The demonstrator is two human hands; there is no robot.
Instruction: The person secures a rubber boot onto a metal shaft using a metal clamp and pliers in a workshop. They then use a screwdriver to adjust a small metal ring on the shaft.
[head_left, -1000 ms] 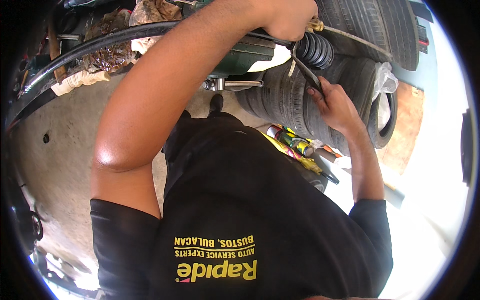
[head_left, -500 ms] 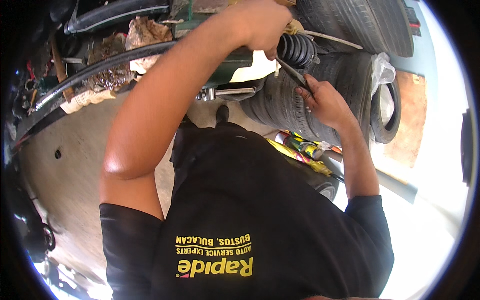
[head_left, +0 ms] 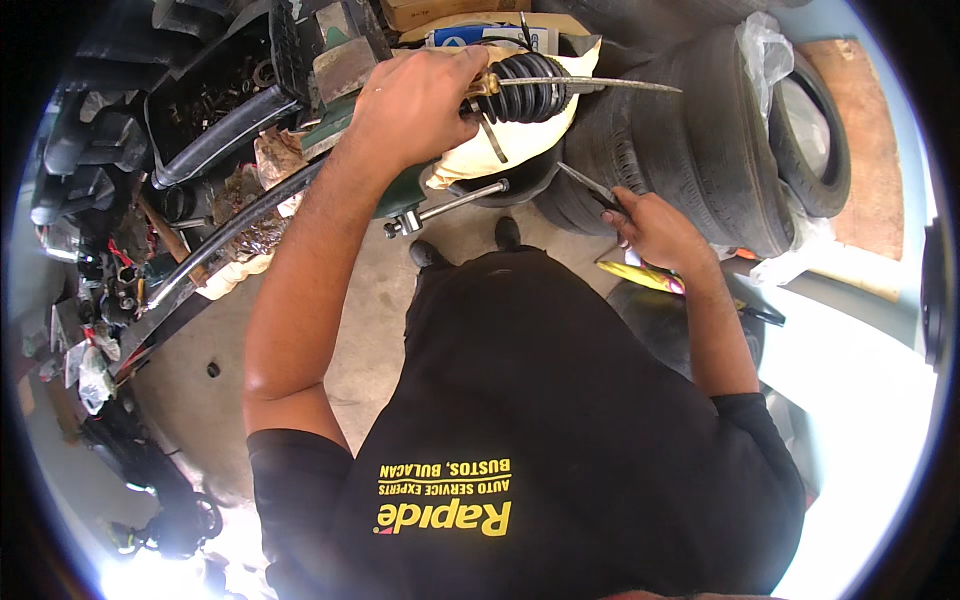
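Looking like a vehicle repair workshop. Displaying a row of tires at two o'clock, a green bench vise at eleven and a black tray of small metal parts at ten; showing a wooden-handled tool among clutter past nine and concrete floor toward eight.

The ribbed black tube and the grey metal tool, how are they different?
The ribbed black tube is fat, but the metal tool is slim.
The tube has rings all along it, while the tool narrows to a thin tip.
The left hand grips at the tube's end; the right hand holds the tool.
Both are at the person's hands, up off the floor.
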